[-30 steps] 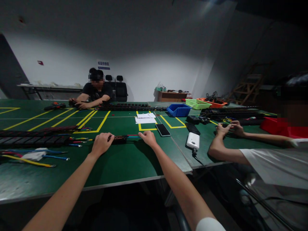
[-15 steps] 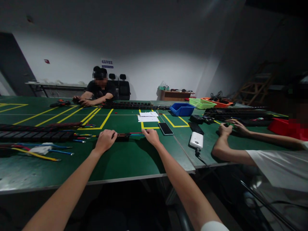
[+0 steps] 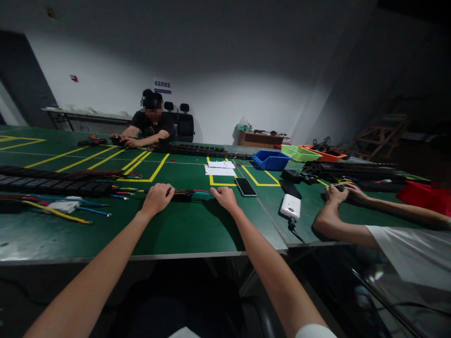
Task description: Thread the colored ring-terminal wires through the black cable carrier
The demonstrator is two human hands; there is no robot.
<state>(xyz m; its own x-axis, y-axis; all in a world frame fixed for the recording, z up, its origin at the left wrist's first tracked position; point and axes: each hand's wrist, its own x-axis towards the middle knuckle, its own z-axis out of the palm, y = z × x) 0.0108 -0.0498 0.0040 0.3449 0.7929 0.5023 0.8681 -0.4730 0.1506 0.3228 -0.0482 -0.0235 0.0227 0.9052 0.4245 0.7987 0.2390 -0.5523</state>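
A thin bundle of wires [image 3: 200, 192], with red and blue-green strands and a black sleeved part, stretches between my two hands just over the green table. My left hand [image 3: 158, 199] is closed around its left part, fingers curled down and partly hidden. At the right end my right hand [image 3: 224, 198] pinches the wires between thumb and fingers. To the left of my left hand lie more wires with metal ring terminals [image 3: 110, 214] and a long black ribbed cable chain [image 3: 70, 185].
A phone [image 3: 245, 187] and white papers [image 3: 220, 168] lie beyond my right hand. A white device with a cord [image 3: 291, 206] sits further right. Blue bin [image 3: 271, 160] and green bin [image 3: 299, 153] stand behind. One co-worker sits opposite; another's hands [image 3: 340, 192] work at right.
The camera view has tilted and shifted slightly, moving the scene a little right in the picture. Both my hands keep their hold on the wires.
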